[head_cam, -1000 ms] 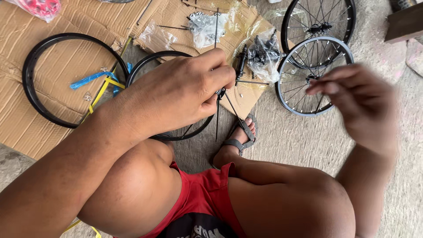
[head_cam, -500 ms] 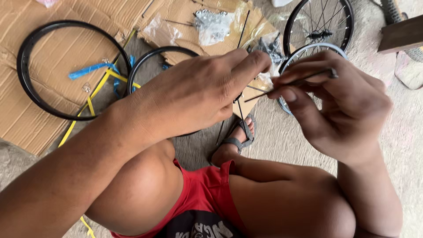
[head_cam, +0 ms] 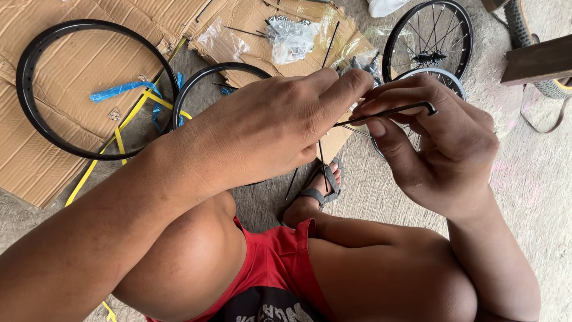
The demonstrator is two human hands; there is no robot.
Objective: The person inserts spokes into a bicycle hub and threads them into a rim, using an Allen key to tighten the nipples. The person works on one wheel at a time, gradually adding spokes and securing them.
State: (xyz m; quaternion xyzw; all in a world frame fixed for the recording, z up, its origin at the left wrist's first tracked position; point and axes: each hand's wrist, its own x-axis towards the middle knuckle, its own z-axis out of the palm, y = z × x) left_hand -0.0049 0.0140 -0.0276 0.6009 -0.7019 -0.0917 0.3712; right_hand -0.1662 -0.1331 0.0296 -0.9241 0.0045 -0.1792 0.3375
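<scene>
The right hand point(head_cam: 441, 149) pinched a thin black spoke point(head_cam: 387, 112) between thumb and fingers, its bent head pointing right just past the forefinger and its shaft running left toward the left hand point(head_cam: 280, 128). That left hand was closed, thumb and forefinger meeting the spoke's near end, and it also seemed to grip one or two more spokes that hung down below the palm toward the sandalled foot point(head_cam: 316, 194); how many could not be told. The step in hand looked like sorting a single spoke out of a small bundle, held up in front of the knees and well above the floor. The next move would likely call for a steady pinch at the bent head and a clean pull, so that the other spokes stayed put in the left fist. Beyond the hands, a bare black rim point(head_cam: 36, 113) lay on flattened cardboard point(head_cam: 59, 173) at far left, with yellow strapping point(head_cam: 128, 128) and a blue strip point(head_cam: 119, 90) across it. A second black rim point(head_cam: 205, 74) lay partly hidden behind the left hand. Clear plastic bags point(head_cam: 292, 39) of small parts sat further off, and two spoked wheels point(head_cam: 429, 36) lay at far right on the concrete.
</scene>
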